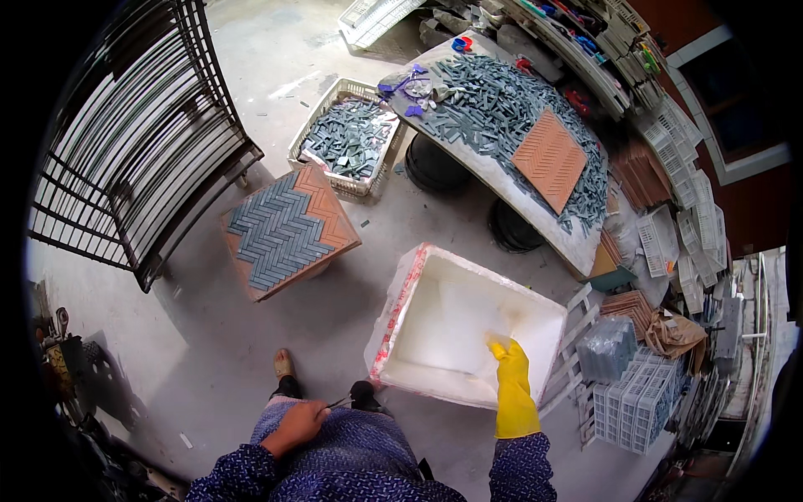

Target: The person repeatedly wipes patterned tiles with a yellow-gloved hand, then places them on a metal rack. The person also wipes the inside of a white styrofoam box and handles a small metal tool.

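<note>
My left hand (pixel 299 425) is bare and closed in front of my lap. A thin dark strip (pixel 339 402) reaches from its fingers toward a small black shape; what it is I cannot make out. My right hand (pixel 514 378) wears a yellow rubber glove and is inside a white foam box (pixel 397 314) with red-marked tape along its left rim. Its fingers are curled, and a blurred brownish patch (pixel 512 321) lies just beyond them. Whether that is a held thing or a stain cannot be told.
Left of the box, a stand carries a board (pixel 341 219) with grey strips in a herringbone pattern. A crate (pixel 368 186) of grey pieces sits behind it. A table (pixel 493 180) bears heaped strips and an orange grooved board (pixel 549 159). A dark metal rack (pixel 150 142) stands left, white crates (pixel 636 402) right.
</note>
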### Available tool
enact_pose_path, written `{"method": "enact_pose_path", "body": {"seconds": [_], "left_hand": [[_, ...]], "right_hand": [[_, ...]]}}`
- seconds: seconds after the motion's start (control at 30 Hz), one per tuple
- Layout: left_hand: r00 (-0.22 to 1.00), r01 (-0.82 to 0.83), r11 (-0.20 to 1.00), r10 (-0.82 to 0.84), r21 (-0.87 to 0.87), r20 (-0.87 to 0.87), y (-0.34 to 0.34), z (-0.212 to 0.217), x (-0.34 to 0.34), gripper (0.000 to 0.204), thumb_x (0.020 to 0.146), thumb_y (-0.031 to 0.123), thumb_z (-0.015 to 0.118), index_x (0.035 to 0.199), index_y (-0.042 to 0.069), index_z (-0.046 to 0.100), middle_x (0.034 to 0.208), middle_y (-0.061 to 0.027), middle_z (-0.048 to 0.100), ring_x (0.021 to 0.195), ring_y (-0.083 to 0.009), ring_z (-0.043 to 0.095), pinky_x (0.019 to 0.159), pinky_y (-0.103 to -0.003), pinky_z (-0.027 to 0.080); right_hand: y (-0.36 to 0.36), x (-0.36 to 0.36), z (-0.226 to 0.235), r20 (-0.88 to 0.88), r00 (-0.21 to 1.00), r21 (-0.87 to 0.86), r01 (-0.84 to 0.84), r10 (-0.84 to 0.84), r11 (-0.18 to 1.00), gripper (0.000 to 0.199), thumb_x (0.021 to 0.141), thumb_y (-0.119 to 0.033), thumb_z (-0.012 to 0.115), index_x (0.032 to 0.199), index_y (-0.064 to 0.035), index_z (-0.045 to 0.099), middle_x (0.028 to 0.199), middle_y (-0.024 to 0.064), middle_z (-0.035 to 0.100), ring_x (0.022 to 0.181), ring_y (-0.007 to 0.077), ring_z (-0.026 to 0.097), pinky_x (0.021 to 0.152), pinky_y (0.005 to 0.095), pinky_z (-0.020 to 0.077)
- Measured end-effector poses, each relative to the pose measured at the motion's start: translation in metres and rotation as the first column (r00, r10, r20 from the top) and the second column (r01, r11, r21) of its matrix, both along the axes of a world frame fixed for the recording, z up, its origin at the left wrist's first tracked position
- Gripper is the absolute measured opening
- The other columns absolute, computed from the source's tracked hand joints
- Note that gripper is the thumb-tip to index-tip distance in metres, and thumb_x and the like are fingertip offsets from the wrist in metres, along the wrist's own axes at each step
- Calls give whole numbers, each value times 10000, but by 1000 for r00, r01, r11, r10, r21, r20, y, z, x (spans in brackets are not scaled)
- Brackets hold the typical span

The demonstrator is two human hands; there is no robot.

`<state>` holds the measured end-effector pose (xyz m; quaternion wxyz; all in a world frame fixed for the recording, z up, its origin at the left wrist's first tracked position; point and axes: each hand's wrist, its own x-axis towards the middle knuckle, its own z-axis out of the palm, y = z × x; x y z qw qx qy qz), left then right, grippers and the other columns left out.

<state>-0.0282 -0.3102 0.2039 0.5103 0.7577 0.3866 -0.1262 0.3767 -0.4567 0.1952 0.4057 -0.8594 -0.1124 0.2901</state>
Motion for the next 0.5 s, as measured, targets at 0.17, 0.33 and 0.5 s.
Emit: {"method": "enact_pose_path", "body": {"seconds": [0.17,0.33,0.5], "left_hand": [[990,-25,1000,24,1,140,28,0,-47,250,851,239,481,804,4,551,751,-230,573,742,-415,544,662,-476,422],[967,-198,980,196,-5,161,70,4,-116,232,844,227,486,831,10,566,752,-225,579,744,-407,553,652,-455,427],[919,-358,933,345,33,192,94,-7,-166,224,839,227,489,819,15,559,764,-230,579,753,-414,551,658,-462,425]], "right_hand": [[-1,1,86,69,997,102,-30,23,994,194,831,-104,563,1000,-24,615,910,60,621,819,149,580,747,225,449],[62,-58,182,210,969,73,-148,130,986,211,874,-144,516,1048,-62,601,867,83,620,729,154,590,670,217,467],[148,-111,219,174,953,79,-265,249,961,202,867,-126,518,1041,-82,611,914,78,619,775,144,584,710,206,456]]}}
